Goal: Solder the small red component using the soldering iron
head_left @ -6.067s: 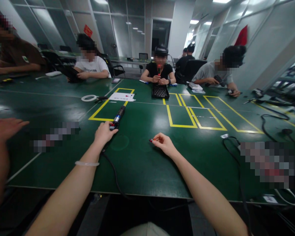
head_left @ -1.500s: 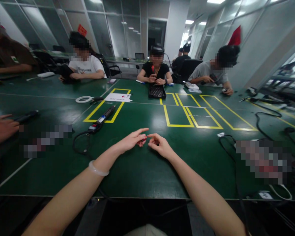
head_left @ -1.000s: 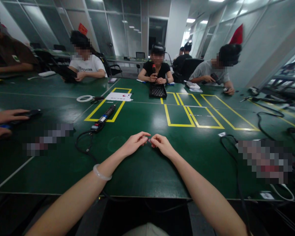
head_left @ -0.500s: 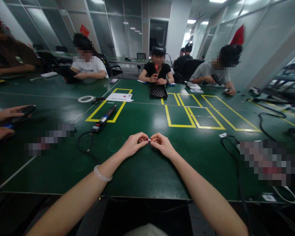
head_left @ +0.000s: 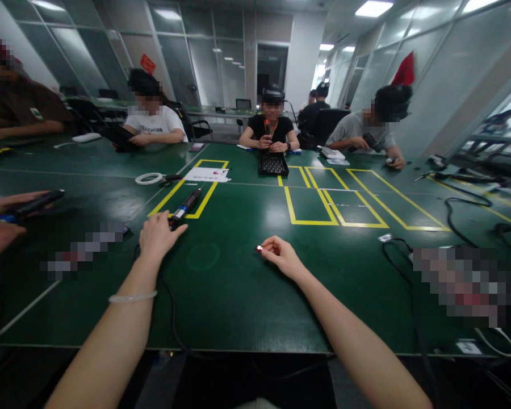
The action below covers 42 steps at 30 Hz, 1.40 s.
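My left hand (head_left: 158,234) is at the rear end of a black and blue corded tool (head_left: 186,208), which lies on the green table (head_left: 234,307). Its thumb points right and stands apart from the other fingers; how far they go round the tool is hard to see. A pale bangle (head_left: 133,297) circles the left wrist. Near the middle of the table, my right hand (head_left: 282,257) pinches a small red and white piece (head_left: 259,249) between thumb and fingertips, just above the surface.
Yellow tape rectangles (head_left: 315,222) mark the table. A white sheet (head_left: 207,174) and a white cable coil (head_left: 149,178) lie beyond the tool. A person opposite sits behind a black tray (head_left: 273,165). Another person's hands hold a dark tool (head_left: 40,203) at left. Cables (head_left: 398,267) run at right.
My left hand has left the small piece and moved left to the rear of the corded tool. My right hand still holds the piece in nearly the same spot. The view has tilted slightly.
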Each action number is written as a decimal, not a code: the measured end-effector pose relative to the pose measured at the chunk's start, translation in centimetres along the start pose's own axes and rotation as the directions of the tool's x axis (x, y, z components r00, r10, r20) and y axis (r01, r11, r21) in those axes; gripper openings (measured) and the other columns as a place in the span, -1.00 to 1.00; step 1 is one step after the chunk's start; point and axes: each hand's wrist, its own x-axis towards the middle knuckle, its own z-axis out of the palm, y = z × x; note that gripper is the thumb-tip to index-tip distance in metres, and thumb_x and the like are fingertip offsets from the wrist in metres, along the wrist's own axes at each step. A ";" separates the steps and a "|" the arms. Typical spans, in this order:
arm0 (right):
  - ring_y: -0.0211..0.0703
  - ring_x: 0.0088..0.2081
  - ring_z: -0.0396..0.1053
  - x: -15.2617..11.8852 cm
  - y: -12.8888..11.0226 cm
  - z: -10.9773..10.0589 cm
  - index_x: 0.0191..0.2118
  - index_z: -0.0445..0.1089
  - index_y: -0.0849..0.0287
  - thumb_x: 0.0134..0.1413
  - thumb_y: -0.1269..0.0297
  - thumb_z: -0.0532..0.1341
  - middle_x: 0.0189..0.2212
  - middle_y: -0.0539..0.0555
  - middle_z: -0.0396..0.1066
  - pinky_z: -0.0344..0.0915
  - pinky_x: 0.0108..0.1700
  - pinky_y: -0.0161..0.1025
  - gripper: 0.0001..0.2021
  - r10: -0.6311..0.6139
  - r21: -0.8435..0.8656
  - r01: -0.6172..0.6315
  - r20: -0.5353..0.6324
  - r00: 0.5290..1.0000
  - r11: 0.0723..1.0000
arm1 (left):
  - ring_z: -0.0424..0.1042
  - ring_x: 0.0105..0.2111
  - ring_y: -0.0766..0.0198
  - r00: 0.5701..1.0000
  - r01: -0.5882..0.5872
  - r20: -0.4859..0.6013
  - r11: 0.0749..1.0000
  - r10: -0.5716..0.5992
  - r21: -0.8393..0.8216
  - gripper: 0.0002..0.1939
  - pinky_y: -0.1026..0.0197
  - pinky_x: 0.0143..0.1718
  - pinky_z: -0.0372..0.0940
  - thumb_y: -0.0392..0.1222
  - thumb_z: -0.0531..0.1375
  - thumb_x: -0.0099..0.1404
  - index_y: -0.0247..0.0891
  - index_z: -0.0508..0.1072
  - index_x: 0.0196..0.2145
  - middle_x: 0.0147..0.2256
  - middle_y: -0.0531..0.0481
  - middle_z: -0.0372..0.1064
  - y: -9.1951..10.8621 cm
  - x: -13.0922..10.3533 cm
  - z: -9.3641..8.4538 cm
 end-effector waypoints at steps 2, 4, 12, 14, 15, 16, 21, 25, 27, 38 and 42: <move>-0.31 -0.45 0.29 0.0 -0.1 0.1 -0.23 0.34 0.20 0.02 0.13 0.29 -0.42 -0.01 0.38 0.20 -0.39 -0.34 -0.73 0.000 -0.005 0.000 0.003 1.000 1.000 | 0.29 0.03 -0.32 0.992 0.059 0.108 0.998 -0.061 0.024 -0.27 -0.17 -0.12 0.27 0.25 0.08 0.19 -0.35 0.31 0.13 0.08 -0.49 0.24 -2.2 0.5 0.2; -0.31 -0.45 0.28 -0.1 -0.3 0.1 -0.23 0.34 0.20 0.02 0.14 0.29 -0.43 -0.01 0.37 0.19 -0.39 -0.34 -0.73 -0.004 -0.014 0.004 -0.002 1.000 1.000 | 0.33 0.00 -0.29 0.981 0.093 0.167 0.995 -0.095 0.018 -0.29 -0.13 -0.16 0.29 0.26 0.08 0.18 -0.31 0.36 0.11 0.06 -0.46 0.28 -3.5 1.0 0.6; -0.30 -0.45 0.29 -0.1 -0.3 0.2 -0.24 0.32 0.20 0.04 0.12 0.27 -0.44 -0.02 0.38 0.21 -0.38 -0.33 -0.73 -0.005 -0.043 0.005 0.004 1.000 0.999 | 0.46 -0.15 -0.23 0.969 0.140 0.205 0.990 -0.137 0.000 -0.34 -0.06 -0.26 0.33 0.22 0.22 0.04 -0.31 0.49 -0.03 -0.10 -0.40 0.46 -5.6 2.9 1.8; -0.30 -0.45 0.29 -0.1 -0.2 0.2 -0.23 0.32 0.20 0.04 0.12 0.27 -0.43 -0.02 0.38 0.21 -0.38 -0.33 -0.73 -0.003 -0.046 0.003 0.010 1.000 0.999 | 0.47 -0.18 -0.22 0.977 0.109 0.184 0.994 -0.105 -0.011 -0.38 -0.06 -0.27 0.33 0.20 0.22 0.05 -0.31 0.51 -0.07 -0.15 -0.39 0.49 -5.5 2.6 1.8; -0.30 -0.45 0.29 -0.1 -0.1 0.2 -0.23 0.32 0.19 0.04 0.12 0.27 -0.43 -0.01 0.38 0.20 -0.39 -0.33 -0.73 -0.003 -0.047 0.003 0.012 1.000 0.999 | 0.47 -0.19 -0.21 0.980 0.095 0.178 0.995 -0.091 -0.010 -0.39 -0.05 -0.28 0.33 0.20 0.22 0.06 -0.31 0.51 -0.07 -0.17 -0.38 0.49 -5.2 2.4 1.8; -0.30 -0.46 0.28 -0.1 -0.1 0.2 -0.23 0.32 0.19 0.04 0.12 0.27 -0.42 -0.01 0.38 0.20 -0.39 -0.33 -0.73 -0.003 -0.048 0.004 0.014 1.000 0.999 | 0.47 -0.19 -0.20 0.981 0.083 0.178 0.997 -0.082 -0.001 -0.39 -0.04 -0.28 0.33 0.20 0.20 0.07 -0.30 0.50 -0.06 -0.17 -0.37 0.49 -4.9 2.2 1.7; -0.31 -0.46 0.27 -0.1 -0.1 0.3 -0.22 0.32 0.20 0.04 0.14 0.27 -0.42 -0.01 0.37 0.18 -0.40 -0.34 -0.74 -0.011 -0.055 0.011 0.015 1.000 0.998 | 0.45 -0.13 -0.14 0.973 0.051 0.221 0.996 -0.064 0.066 -0.38 0.05 -0.25 0.32 0.18 0.14 0.16 -0.30 0.43 0.04 -0.05 -0.36 0.42 -2.0 0.6 1.5; -0.32 -0.47 0.25 -0.1 -0.1 0.4 -0.22 0.32 0.19 0.04 0.15 0.27 -0.42 -0.02 0.36 0.16 -0.40 -0.34 -0.75 -0.011 -0.056 0.012 0.018 1.000 0.998 | 0.44 -0.13 -0.06 0.971 -0.031 0.238 0.998 0.017 0.058 -0.40 0.11 -0.23 0.30 0.13 0.12 0.21 -0.29 0.38 0.09 -0.06 -0.31 0.40 0.9 -0.7 1.2; -0.32 -0.47 0.23 -0.2 -0.1 0.4 -0.22 0.32 0.20 0.04 0.16 0.27 -0.43 -0.03 0.35 0.16 -0.40 -0.34 -0.75 -0.016 -0.053 0.017 0.021 1.000 0.998 | 0.43 -0.12 -0.03 0.967 -0.080 0.246 0.995 0.065 0.054 -0.41 0.12 -0.22 0.29 0.13 0.11 0.22 -0.27 0.38 0.09 -0.07 -0.27 0.38 2.4 -1.4 1.1; -0.32 -0.50 0.18 -0.5 -1.3 0.9 -0.26 0.32 0.20 0.05 0.23 0.23 -0.50 -0.08 0.27 0.14 -0.43 -0.36 -0.82 -0.076 -0.193 0.074 -0.002 0.997 0.978 | 0.36 -0.10 0.10 0.890 -0.350 0.268 0.929 0.370 -0.119 -0.48 0.19 -0.15 0.25 0.04 0.16 0.23 -0.23 0.34 0.10 -0.11 -0.14 0.33 10.5 -6.4 1.3; -0.31 -0.51 0.20 -0.5 -1.4 1.1 -0.28 0.28 0.17 0.05 0.25 0.21 -0.51 -0.08 0.27 0.15 -0.43 -0.36 -0.85 -0.091 -0.236 0.085 -0.014 0.996 0.968 | 0.34 -0.09 0.09 0.853 -0.404 0.281 0.897 0.441 -0.180 -0.47 0.18 -0.13 0.24 -0.01 0.18 0.23 -0.23 0.32 0.12 -0.11 -0.13 0.32 12.9 -8.1 1.1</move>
